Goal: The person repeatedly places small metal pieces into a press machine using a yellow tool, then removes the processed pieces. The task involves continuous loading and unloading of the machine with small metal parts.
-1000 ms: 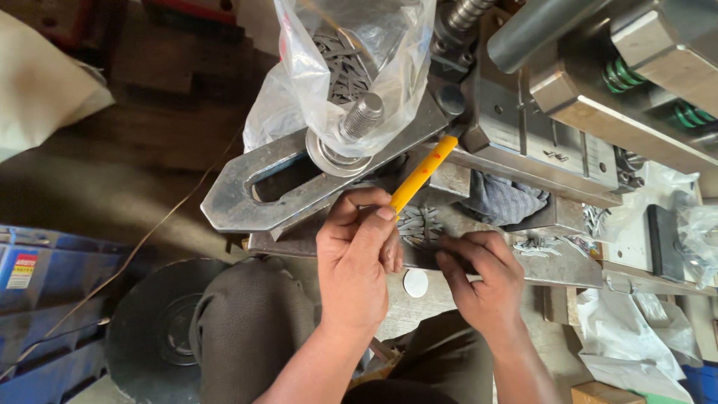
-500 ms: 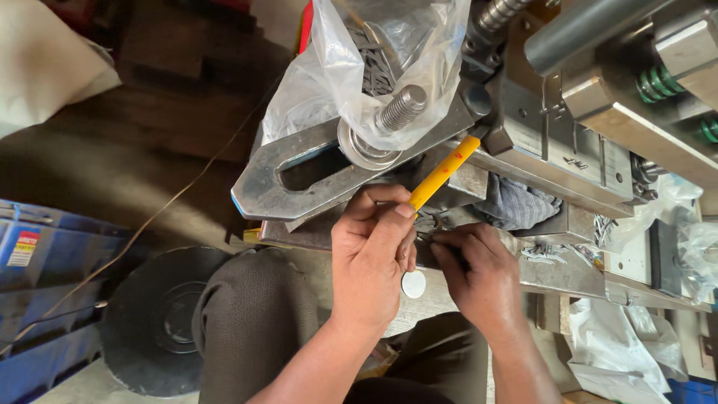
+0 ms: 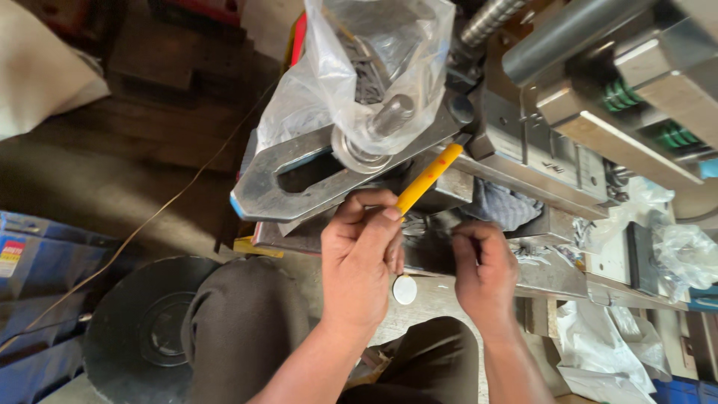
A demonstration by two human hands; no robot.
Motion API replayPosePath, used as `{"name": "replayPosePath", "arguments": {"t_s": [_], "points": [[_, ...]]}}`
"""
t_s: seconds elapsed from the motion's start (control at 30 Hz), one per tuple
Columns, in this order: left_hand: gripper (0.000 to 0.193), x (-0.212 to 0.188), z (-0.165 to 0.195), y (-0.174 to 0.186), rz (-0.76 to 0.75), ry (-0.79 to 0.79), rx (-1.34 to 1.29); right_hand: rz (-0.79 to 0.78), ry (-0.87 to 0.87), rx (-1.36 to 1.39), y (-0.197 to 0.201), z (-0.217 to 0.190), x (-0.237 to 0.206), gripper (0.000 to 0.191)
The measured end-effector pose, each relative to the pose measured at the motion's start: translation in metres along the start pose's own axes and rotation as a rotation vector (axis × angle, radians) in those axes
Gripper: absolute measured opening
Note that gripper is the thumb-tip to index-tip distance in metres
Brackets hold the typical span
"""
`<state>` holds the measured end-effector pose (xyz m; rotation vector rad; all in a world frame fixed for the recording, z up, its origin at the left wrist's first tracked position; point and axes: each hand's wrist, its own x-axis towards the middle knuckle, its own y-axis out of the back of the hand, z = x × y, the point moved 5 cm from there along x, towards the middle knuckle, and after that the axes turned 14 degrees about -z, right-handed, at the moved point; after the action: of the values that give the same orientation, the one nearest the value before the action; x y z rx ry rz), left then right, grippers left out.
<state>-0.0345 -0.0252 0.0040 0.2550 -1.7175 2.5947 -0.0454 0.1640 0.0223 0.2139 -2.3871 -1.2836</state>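
Note:
My left hand (image 3: 363, 258) is shut on a tool with a yellow handle (image 3: 428, 178). The handle slants up to the right, and its working end is hidden under my fingers. My right hand (image 3: 485, 271) is curled close beside it, fingers pressed down on the dark metal piece (image 3: 430, 251) on the machine's ledge. What those fingers pinch is hidden. A small white round disc (image 3: 404, 289) lies just below my left hand's knuckles. Both hands work below a large slotted steel clamp arm (image 3: 299, 179).
A clear plastic bag (image 3: 374, 67) with dark metal parts hangs over a steel post. Heavy machine blocks and a round bar (image 3: 568, 45) fill the upper right. More plastic bags (image 3: 680, 254) lie at right. A blue crate (image 3: 37, 269) and a dark round disc (image 3: 142, 329) sit lower left.
My two hands have drawn closer together on the ledge. The view has slid, so the clamp arm and bag now sit further right.

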Motion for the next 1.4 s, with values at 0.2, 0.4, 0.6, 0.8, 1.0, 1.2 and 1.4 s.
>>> {"name": "replayPosePath", "arguments": {"t_s": [0.2,0.4,0.6,0.8,1.0,1.2,1.4], "points": [[0.007,0.001,0.002,-0.001,0.039,0.014,0.027,0.015,-0.248,0.551,0.009,0.035,-0.01,0.043],[0.005,0.001,0.002,-0.002,0.051,0.013,0.066,-0.008,-0.18,0.558,0.018,0.035,-0.013,0.029],[0.006,0.004,-0.001,-0.001,0.061,0.02,0.076,0.081,-0.042,-0.101,0.032,0.027,-0.011,0.015],[0.007,0.007,-0.006,-0.003,0.061,0.028,0.06,0.032,-0.171,0.12,0.033,0.052,-0.021,0.014],[0.006,0.004,-0.01,0.001,0.083,0.032,0.042,0.089,-0.241,0.481,0.034,0.081,-0.039,0.013],[0.008,0.004,-0.013,0.004,0.105,0.052,0.051,0.064,-0.141,0.347,0.04,0.074,-0.035,0.009],[0.01,0.006,-0.021,0.011,0.111,0.044,0.044,-0.009,-0.204,0.022,0.039,0.058,-0.021,0.015]]}}
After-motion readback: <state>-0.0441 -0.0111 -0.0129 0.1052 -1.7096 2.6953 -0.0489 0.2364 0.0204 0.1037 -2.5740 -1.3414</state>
